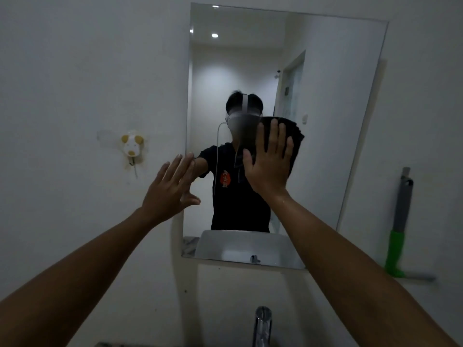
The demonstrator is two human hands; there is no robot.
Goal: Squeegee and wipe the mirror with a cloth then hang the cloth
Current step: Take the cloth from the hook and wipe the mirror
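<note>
A tall frameless mirror [325, 96] hangs on the white wall. My right hand [269, 161] presses a dark folded cloth [295, 136] flat against the glass near the mirror's middle, fingers spread over it. My left hand [170, 186] is open with fingers apart, resting at the mirror's left edge and holding nothing. A squeegee [398, 229] with a grey shaft and green handle leans upright against the wall to the right of the mirror. The glass reflects a person in a dark shirt.
An animal-shaped wall hook [132, 149] is stuck to the wall left of the mirror. A chrome tap [261, 324] rises at the bottom centre. The mirror's lower part reflects a white basin [238, 246].
</note>
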